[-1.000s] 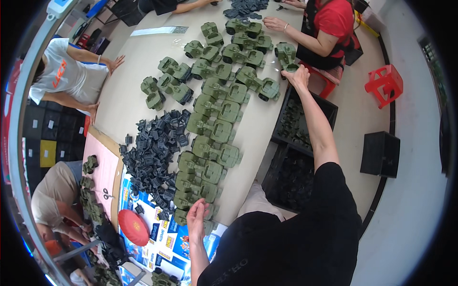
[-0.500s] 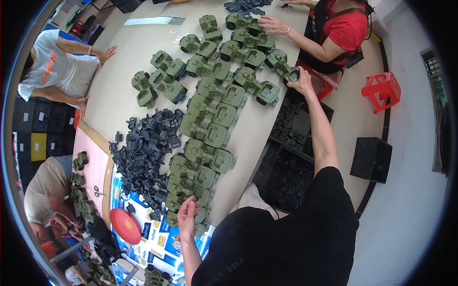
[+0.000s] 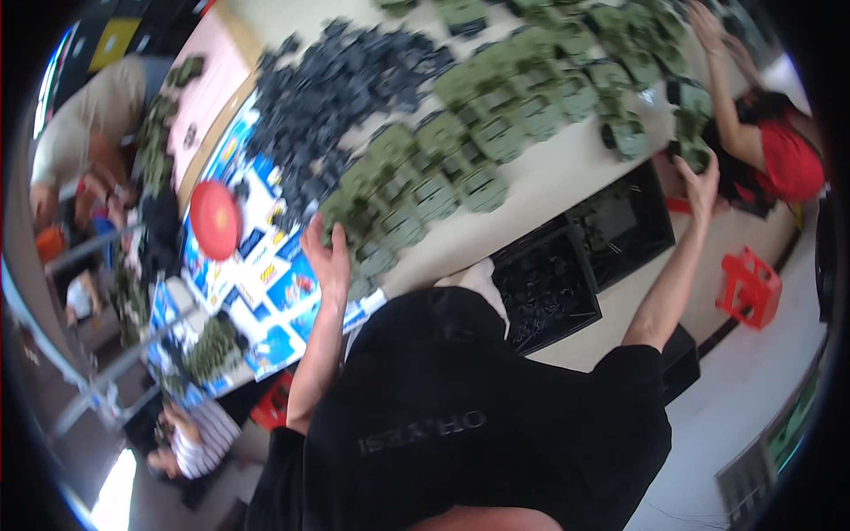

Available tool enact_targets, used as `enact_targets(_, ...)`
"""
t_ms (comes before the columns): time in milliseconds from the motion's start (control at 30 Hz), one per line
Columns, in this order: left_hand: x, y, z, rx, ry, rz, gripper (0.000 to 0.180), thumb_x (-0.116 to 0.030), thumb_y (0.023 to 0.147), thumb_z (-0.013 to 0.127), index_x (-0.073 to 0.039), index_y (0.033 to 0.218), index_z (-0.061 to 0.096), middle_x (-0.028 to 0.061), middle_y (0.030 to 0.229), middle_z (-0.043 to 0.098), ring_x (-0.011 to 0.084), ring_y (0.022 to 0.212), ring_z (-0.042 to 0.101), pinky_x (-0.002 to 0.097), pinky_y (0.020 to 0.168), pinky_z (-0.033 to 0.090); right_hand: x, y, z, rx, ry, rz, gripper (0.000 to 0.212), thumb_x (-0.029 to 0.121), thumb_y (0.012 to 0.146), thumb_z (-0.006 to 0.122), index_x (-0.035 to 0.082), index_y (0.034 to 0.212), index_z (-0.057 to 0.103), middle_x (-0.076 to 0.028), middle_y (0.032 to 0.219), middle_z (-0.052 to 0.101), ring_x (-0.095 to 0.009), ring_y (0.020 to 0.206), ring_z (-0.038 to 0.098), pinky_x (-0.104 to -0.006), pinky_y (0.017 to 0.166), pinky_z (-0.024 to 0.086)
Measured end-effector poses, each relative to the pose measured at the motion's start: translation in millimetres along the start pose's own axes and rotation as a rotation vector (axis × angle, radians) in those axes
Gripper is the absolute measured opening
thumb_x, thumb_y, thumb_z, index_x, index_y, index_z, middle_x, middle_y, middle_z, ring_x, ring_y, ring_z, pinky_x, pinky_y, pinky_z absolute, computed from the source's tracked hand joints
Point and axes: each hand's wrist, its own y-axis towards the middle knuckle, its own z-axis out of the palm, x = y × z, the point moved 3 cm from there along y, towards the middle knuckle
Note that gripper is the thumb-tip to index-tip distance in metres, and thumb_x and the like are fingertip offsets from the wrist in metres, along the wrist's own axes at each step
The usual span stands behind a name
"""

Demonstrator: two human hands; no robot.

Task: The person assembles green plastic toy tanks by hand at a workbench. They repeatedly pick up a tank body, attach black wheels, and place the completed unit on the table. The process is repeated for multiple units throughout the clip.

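Observation:
A long, tight row of olive-green toy jeeps runs diagonally across the table. At its near left end is my left hand, thumb and fingers apart; whether it touches the closest jeep I cannot tell. My right arm reaches out to the far right, where my right hand has its fingers closed round the near end of a green toy jeep with dark wheels. A big heap of dark grey plastic parts lies beyond the row. The picture is somewhat blurred.
Black crates with dark parts stand below the table's near edge. A red plate lies on printed sheets at left. A co-worker in a red top is close to my right hand. A red stool stands on the floor.
The whole view has swung round, so the table lies differently in it. My left hand's fingers have spread from a closer pose. My right hand stays at the jeep.

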Motion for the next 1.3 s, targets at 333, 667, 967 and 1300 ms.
enact_targets(333, 69.0, 1.5, 6.5, -0.220, -0.005, -0.492, 0.099, -0.057, 0.074, 0.066, -0.001, 0.141, 0.019, 0.0264, 0.138, 0.020, 0.0366, 0.128, 0.025, 0.0396, 0.104, 0.027, -8.9, -3.5, 17.4, 0.054, -0.063, 0.042, 0.059, 0.025, 0.068, 0.078, -0.005, 0.112, 0.052, -0.007, 0.091, 0.060, -0.014, 0.076, 0.056, -0.0262, 0.070, 0.046)
enact_targets(667, 111.8, 4.1, 14.4, 0.073, -0.585, -0.672, 0.090, -0.050, 0.088, 0.051, -0.007, 0.143, -0.006, 0.0185, 0.142, 0.029, 0.0302, 0.127, 0.035, 0.0440, 0.099, 0.035, 82.1, -39.0, 33.1, 0.075, -0.157, -0.012, 0.082, 0.027, 0.066, 0.080, -0.005, 0.130, 0.040, -0.018, 0.120, 0.047, -0.025, 0.112, 0.046, -0.0336, 0.097, 0.035)
enact_targets(967, 98.5, -1.8, 5.6, 0.185, -0.827, -0.741, 0.083, -0.053, 0.089, 0.048, -0.014, 0.143, -0.002, 0.0174, 0.140, 0.030, 0.0388, 0.123, 0.035, 0.0532, 0.091, 0.041, 200.2, -111.2, 101.9, 0.340, 0.225, -0.076, 0.073, 0.015, 0.069, 0.077, -0.004, 0.129, 0.041, -0.014, 0.114, 0.053, -0.022, 0.103, 0.053, -0.0309, 0.092, 0.040)
enact_targets(1300, 219.7, 2.3, -51.5, 0.416, -1.011, -0.741, 0.074, -0.063, 0.089, 0.034, -0.010, 0.140, 0.026, 0.0153, 0.136, 0.039, 0.0286, 0.122, 0.041, 0.0491, 0.099, 0.031, 397.9, -382.7, 248.6, 0.859, 0.406, -0.133, 0.085, 0.036, 0.061, 0.078, -0.008, 0.124, 0.041, -0.024, 0.113, 0.051, -0.035, 0.109, 0.049, -0.0402, 0.095, 0.038)
